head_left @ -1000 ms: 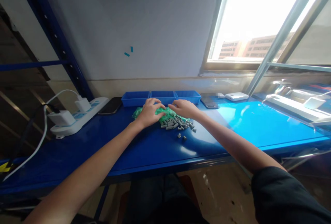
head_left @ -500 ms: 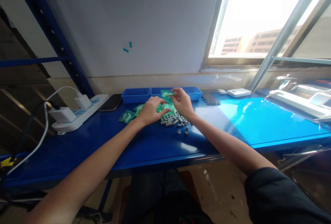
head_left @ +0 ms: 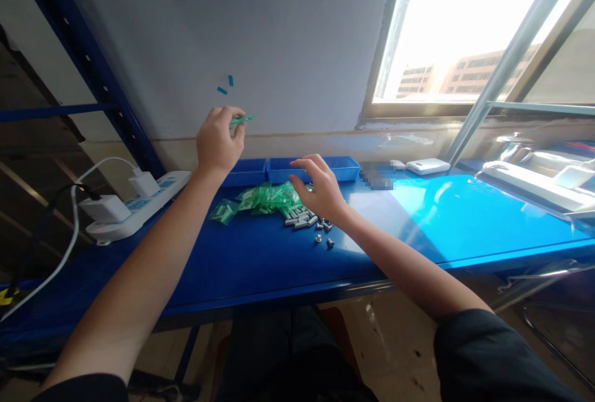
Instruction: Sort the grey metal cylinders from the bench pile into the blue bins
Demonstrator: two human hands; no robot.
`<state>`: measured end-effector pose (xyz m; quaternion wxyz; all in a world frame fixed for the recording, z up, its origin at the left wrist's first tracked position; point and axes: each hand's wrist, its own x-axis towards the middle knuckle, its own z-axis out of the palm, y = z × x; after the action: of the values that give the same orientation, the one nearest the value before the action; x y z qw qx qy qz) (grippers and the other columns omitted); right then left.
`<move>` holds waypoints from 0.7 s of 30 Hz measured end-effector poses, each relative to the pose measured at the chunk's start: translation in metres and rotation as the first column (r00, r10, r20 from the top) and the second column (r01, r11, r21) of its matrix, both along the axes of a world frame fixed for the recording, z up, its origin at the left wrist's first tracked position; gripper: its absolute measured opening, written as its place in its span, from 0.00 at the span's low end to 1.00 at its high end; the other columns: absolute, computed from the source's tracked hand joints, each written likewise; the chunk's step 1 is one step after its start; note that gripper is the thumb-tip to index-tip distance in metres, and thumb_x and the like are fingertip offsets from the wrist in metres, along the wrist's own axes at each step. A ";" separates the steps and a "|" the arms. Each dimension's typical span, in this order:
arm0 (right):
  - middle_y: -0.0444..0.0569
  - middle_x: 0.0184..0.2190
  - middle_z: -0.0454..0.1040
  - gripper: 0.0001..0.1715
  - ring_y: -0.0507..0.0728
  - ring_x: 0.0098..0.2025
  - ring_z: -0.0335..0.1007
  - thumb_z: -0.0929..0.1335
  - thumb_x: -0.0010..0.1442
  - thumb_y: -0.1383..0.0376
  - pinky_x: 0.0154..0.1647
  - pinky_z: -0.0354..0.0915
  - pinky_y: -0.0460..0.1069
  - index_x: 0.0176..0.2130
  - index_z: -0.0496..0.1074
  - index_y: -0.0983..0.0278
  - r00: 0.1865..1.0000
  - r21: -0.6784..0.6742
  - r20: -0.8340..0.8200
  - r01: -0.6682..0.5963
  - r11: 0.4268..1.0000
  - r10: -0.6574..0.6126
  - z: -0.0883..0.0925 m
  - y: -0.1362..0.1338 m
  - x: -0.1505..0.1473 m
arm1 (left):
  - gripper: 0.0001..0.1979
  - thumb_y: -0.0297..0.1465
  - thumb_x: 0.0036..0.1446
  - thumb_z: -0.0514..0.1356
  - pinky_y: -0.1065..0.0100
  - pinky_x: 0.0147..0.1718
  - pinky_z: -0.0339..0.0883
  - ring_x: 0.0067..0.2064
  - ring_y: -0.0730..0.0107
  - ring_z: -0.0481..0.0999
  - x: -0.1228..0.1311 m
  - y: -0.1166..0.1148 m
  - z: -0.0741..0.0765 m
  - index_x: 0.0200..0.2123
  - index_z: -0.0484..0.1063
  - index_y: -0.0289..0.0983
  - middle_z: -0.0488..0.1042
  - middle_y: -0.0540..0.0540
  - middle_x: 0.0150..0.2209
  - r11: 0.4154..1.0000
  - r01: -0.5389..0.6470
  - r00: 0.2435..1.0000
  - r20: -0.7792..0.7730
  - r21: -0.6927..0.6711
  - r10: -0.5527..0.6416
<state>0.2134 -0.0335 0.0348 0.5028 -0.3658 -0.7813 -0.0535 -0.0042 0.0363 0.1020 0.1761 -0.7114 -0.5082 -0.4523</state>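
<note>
My left hand (head_left: 220, 140) is raised above the left blue bin, its thumb and fingers pinching a small green plastic bag (head_left: 243, 119) seen nearly edge-on. Lower and to the right, my right hand (head_left: 320, 188) hovers with thumb and fingers apart and nothing between them. Beneath it lie a pile of green plastic bags (head_left: 267, 196) and loose silver metal cylinders (head_left: 301, 218), partly hidden by the hand. Several short headed metal pieces (head_left: 330, 243) are scattered in front. One filled green bag (head_left: 224, 210) rests at the pile's left edge.
Two blue bins, left (head_left: 246, 171) and right (head_left: 346, 168), stand against the wall behind the pile. A white power strip (head_left: 153, 201) with plugged-in adapters and cables is at the left. A white box (head_left: 427, 166) sits at the back right of the blue table (head_left: 260, 266).
My left hand has risen up and left from the pile and now holds a green bag. My right hand, which held a green bag before, has let go and opened.
</note>
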 end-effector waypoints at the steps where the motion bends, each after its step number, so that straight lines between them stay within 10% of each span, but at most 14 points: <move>1: 0.54 0.44 0.69 0.15 0.59 0.48 0.67 0.62 0.64 0.62 0.51 0.65 0.54 0.49 0.69 0.61 1.000 -0.005 0.007 0.007 1.000 -0.007 -0.001 0.000 0.002 | 0.18 0.40 0.60 0.56 0.51 0.54 0.64 0.55 0.49 0.69 -0.006 0.009 0.000 0.51 0.70 0.41 0.68 0.40 0.52 0.989 -0.058 0.995 -0.085 -0.136 0.047; 6: 0.54 0.45 0.67 0.15 0.60 0.49 0.66 0.63 0.63 0.61 0.51 0.65 0.54 0.49 0.69 0.61 0.997 -0.071 0.073 0.028 0.997 -0.023 -0.004 0.001 0.004 | 0.30 0.51 0.48 0.61 0.45 0.51 0.64 0.59 0.35 0.63 -0.043 0.031 -0.036 0.51 0.73 0.41 0.58 0.35 0.63 0.827 -0.268 0.945 -0.300 -0.495 0.127; 10: 0.54 0.44 0.68 0.15 0.61 0.49 0.65 0.64 0.63 0.61 0.51 0.64 0.54 0.48 0.71 0.63 0.988 -0.120 0.157 0.015 0.993 0.004 -0.004 0.000 0.000 | 0.32 0.49 0.39 0.64 0.61 0.46 0.69 0.49 0.50 0.75 -0.083 0.029 -0.066 0.47 0.74 0.40 0.75 0.39 0.49 0.476 -0.130 0.935 -0.268 -0.870 -0.234; 12: 0.54 0.43 0.69 0.14 0.61 0.49 0.65 0.64 0.63 0.61 0.50 0.64 0.55 0.47 0.71 0.63 0.981 -0.148 0.193 0.011 0.989 0.018 -0.006 -0.001 -0.003 | 0.29 0.48 0.35 0.65 0.64 0.40 0.70 0.43 0.53 0.76 -0.099 0.028 -0.072 0.41 0.76 0.39 0.78 0.42 0.42 0.402 -0.094 0.930 -0.224 -0.911 -0.290; 16: 0.52 0.41 0.72 0.14 0.60 0.47 0.66 0.65 0.62 0.61 0.50 0.63 0.53 0.46 0.72 0.63 0.978 -0.217 0.198 -0.024 0.976 0.068 -0.008 -0.003 -0.009 | 0.21 0.49 0.39 0.63 0.68 0.32 0.67 0.35 0.60 0.75 -0.104 0.019 -0.062 0.32 0.73 0.39 0.76 0.47 0.31 0.557 0.100 0.957 -0.072 -0.825 -0.279; 21: 0.47 0.31 0.74 0.20 0.54 0.35 0.69 0.61 0.64 0.52 0.38 0.63 0.49 0.40 0.72 0.64 0.982 -0.488 -0.075 -0.186 0.853 0.172 -0.007 -0.005 -0.018 | 0.15 0.44 0.55 0.58 0.68 0.36 0.67 0.36 0.66 0.73 -0.040 -0.017 -0.054 0.36 0.70 0.38 0.74 0.47 0.34 0.931 0.268 0.959 0.166 -0.249 -0.231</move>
<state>0.1957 -0.0382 0.0278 0.4068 -0.4082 -0.7925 0.1996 -0.0438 0.0190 0.0475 -0.0158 -0.7556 -0.4810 -0.4445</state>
